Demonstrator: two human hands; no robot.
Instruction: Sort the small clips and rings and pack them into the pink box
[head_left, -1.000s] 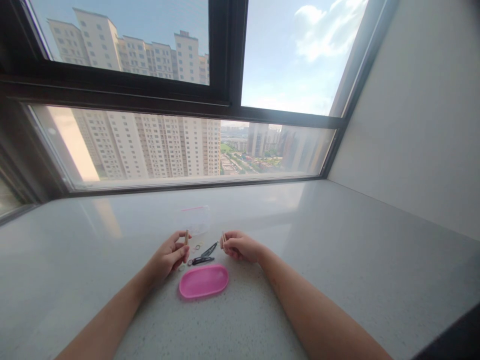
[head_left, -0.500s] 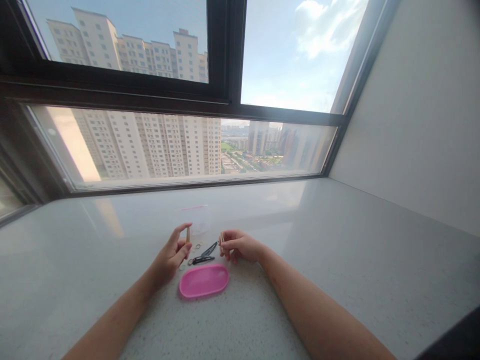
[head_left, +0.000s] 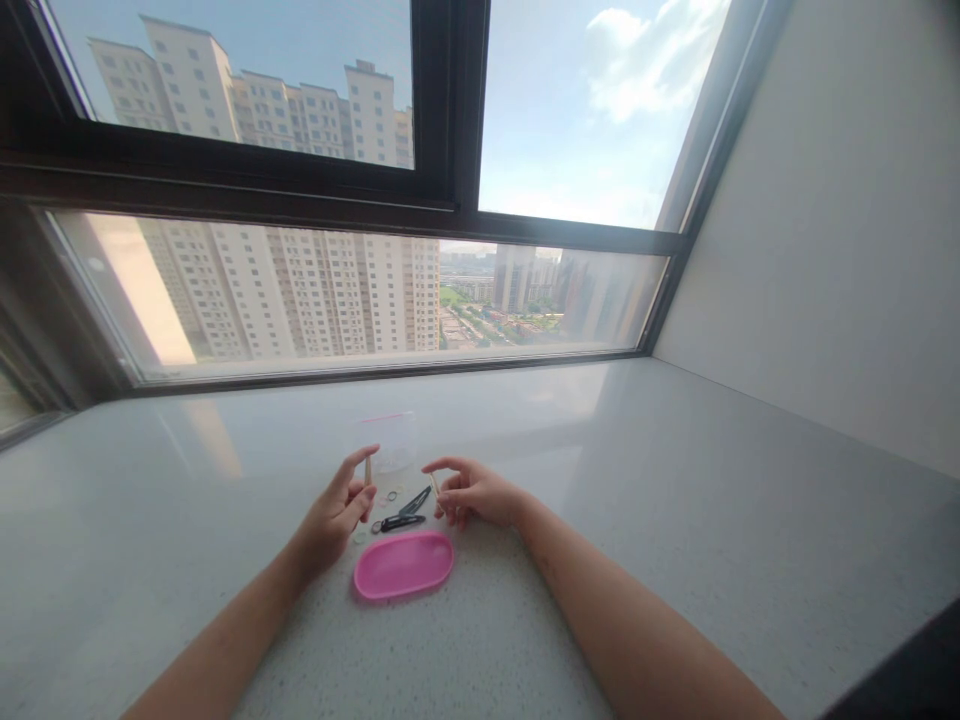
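My left hand (head_left: 341,505) grips a slim tan hair clip (head_left: 368,471) upright between index finger and thumb. Across from it, my right hand (head_left: 469,492) pinches another slim tan clip (head_left: 434,485), tilted, its index finger stretched out above. Between the hands, two black snap hair clips (head_left: 403,522) lie on the pale speckled counter, their ends close together. Around them are several small rings that look like hair ties (head_left: 391,496), some dark, some pale. Just in front of the clips sits a pink oval tray (head_left: 405,566) with nothing visible in it.
A clear zip bag (head_left: 396,432) with a pink strip lies behind the clips. The speckled counter (head_left: 600,520) runs back to a dark-framed window (head_left: 300,195), with a white wall (head_left: 840,250) on the right. Tall buildings show outside.
My right index finger has lifted and straightened away from its clip, which now leans more. The left hand keeps its clip in much the same pose. The whole view has shifted slightly.
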